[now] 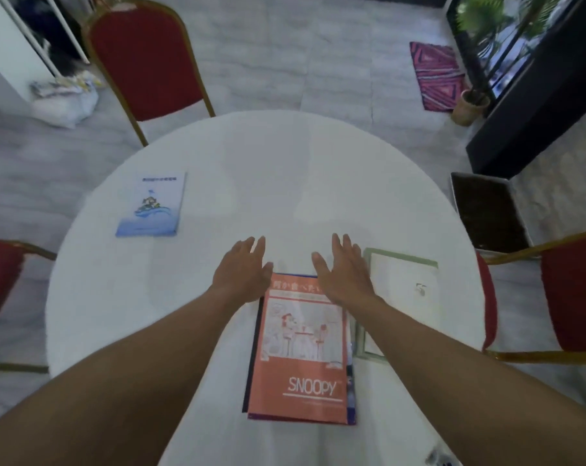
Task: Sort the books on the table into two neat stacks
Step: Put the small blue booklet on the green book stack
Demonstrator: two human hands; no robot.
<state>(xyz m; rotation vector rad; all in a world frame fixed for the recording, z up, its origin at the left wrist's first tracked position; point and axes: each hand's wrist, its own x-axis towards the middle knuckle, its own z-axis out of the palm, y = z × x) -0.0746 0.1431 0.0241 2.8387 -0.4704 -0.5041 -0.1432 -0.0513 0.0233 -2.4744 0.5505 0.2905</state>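
— Hands?
— Both spread flat, empty: left hand (pixel 243 275), right hand (pixel 343 274), above the Snoopy book's (pixel 301 351) far edge.
— Other books?
— Blue book (pixel 152 205) far left on the worktop (pixel 285 169); green-bordered book (pixel 402 290) just right.

— Surface?
— Round white table (pixel 285 169).
— Items lying on it?
— Blue book (pixel 152 205), far left, alone. Orange Snoopy book (pixel 301 351), near edge, topping a small stack with dark covers showing beneath. White book (pixel 402 297) with green border, just right of that stack.
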